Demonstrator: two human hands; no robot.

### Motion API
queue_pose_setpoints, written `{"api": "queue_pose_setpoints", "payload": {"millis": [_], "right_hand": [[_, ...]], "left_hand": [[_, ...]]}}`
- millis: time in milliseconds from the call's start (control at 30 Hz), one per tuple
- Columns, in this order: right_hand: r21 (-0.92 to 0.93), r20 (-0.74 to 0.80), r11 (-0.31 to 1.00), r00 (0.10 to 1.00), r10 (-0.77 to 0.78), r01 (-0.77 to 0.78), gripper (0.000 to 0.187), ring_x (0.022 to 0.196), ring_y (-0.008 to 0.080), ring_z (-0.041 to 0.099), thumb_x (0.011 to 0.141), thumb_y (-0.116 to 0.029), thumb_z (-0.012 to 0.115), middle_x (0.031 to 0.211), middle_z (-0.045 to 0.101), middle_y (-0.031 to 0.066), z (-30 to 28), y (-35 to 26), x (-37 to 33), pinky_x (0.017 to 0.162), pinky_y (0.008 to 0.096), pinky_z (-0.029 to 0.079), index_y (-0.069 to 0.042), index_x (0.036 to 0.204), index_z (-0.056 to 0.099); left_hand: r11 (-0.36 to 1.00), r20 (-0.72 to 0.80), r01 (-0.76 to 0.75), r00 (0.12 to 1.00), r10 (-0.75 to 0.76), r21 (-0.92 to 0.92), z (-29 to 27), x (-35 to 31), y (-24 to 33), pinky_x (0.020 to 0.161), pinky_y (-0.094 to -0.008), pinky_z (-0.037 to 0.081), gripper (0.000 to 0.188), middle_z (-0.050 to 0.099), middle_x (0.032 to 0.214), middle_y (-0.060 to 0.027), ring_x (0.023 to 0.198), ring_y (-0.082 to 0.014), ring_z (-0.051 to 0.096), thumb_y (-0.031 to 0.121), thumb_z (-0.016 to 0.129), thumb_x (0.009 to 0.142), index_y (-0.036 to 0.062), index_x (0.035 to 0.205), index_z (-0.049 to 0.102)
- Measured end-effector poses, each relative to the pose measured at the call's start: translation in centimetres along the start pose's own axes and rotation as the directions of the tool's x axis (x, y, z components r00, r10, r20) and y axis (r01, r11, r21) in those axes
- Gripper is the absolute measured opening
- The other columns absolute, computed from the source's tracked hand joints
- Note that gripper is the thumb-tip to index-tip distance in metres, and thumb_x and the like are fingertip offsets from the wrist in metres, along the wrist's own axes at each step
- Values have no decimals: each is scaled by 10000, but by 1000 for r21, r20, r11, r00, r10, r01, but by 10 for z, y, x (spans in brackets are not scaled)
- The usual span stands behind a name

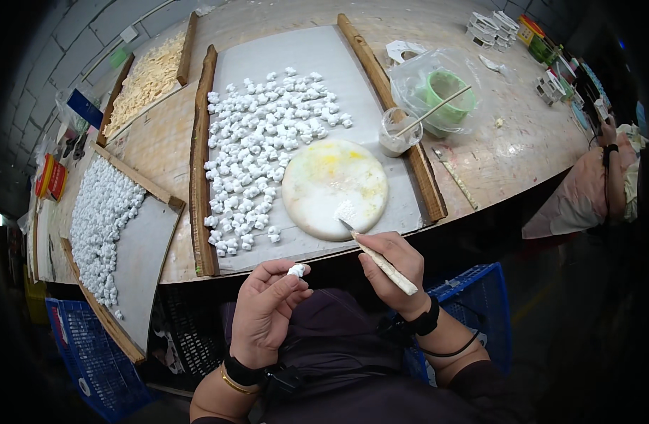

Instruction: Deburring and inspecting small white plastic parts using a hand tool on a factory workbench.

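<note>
Between the thumb and fingertips of my left hand (269, 297) is a small white knobbly figurine (297, 271), held just off the table's front edge. My right hand (395, 272) grips a knife with a pale, wrapped-looking handle (386, 263). Its blade tip touches a patch of white paste (346, 210) on a round, whitish slab (331, 177) stained yellow and green. Left of the slab, many similar white figurines (257, 141) lie spread over a grey sheet (282, 53). My fingers partly cover the held figurine.
Wooden bars (203, 162) flank the sheet. To the right stand a clear cup (399, 134) with a stick, a green bowl (448, 95) in plastic, and a thin tool (455, 177). A tray of white pieces (105, 219) is at left. Another person (586, 184) sits far right. Blue crates (473, 304) stand below.
</note>
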State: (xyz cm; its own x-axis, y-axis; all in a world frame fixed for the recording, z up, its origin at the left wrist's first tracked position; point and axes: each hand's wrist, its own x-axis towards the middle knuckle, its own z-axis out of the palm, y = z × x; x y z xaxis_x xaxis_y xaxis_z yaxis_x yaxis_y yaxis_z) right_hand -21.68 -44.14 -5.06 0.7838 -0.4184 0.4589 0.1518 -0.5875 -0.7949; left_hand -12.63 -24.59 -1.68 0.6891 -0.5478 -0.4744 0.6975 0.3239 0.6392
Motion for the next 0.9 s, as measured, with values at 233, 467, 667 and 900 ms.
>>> {"api": "queue_pose_setpoints", "payload": {"millis": [233,467,667,900], "right_hand": [[570,216,653,858,467,-499,231,668,125,590,896,-68,581,918,680,130,-5,1,-9,606,233,479,33,1092,649],[760,350,363,810,471,-539,314,649,147,580,873,-155,605,933,663,200,-2,-9,-21,580,249,479,67,1094,626],[557,272,786,953,135,-270,284,801,183,614,834,-23,614,1011,640,151,-4,-21,-20,717,257,492,32,1112,640],[380,232,925,969,-80,-14,336,878,249,641,768,-5,658,1017,635,162,-4,-30,-13,777,308,521,2,1104,654]], "left_hand": [[1000,-6,3,1000,-3,12,-2,1,-2,769,-305,565,201,643,1042,-171,822,-156,654,26,616,885,-8,1072,549],[1000,11,0,1000,0,24,0,2,-3,770,-303,562,195,642,1035,-162,816,-144,649,54,618,898,-9,1069,551],[1000,18,3,1000,-3,25,-3,0,-3,768,-300,562,205,643,1033,-159,813,-143,648,62,629,894,-9,1072,555],[1000,28,-4,1000,4,-12,-3,-1,-5,747,-302,563,219,650,920,-103,808,-150,642,60,644,883,-12,1073,564]]}}
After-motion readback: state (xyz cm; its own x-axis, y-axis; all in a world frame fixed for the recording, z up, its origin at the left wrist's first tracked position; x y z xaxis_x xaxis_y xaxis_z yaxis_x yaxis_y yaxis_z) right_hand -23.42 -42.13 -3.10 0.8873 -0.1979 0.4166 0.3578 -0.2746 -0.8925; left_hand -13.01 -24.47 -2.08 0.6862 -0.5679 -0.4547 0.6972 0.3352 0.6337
